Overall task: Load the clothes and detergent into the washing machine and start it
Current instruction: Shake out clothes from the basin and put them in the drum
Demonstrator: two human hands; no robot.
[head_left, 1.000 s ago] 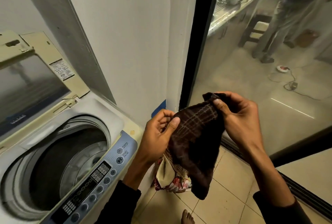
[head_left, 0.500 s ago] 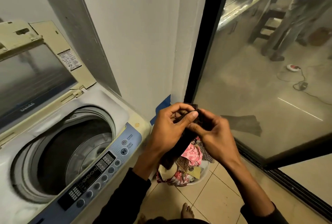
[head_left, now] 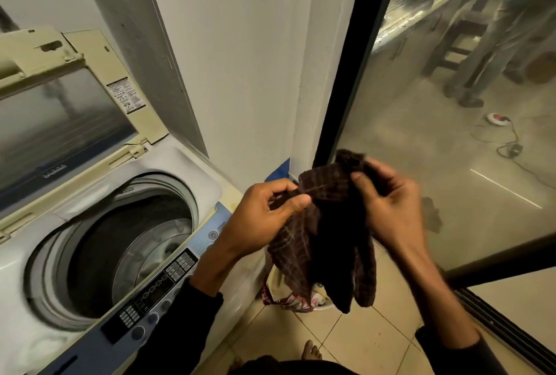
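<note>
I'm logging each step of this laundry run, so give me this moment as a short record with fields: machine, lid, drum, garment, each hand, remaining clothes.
machine: top-loading washing machine, at the person's left
lid: lid raised
drum: drum open, no clothes visible inside
garment: dark checked cloth, held up beside the machine, lower part hanging
left hand: left hand pinches the cloth's top edge
right hand: right hand grips the cloth's top
remaining clothes: pile of clothes on the floor below the cloth, partly hidden

Single head-worn view, facing forward and down, close above washing machine (head_left: 99,254)
</note>
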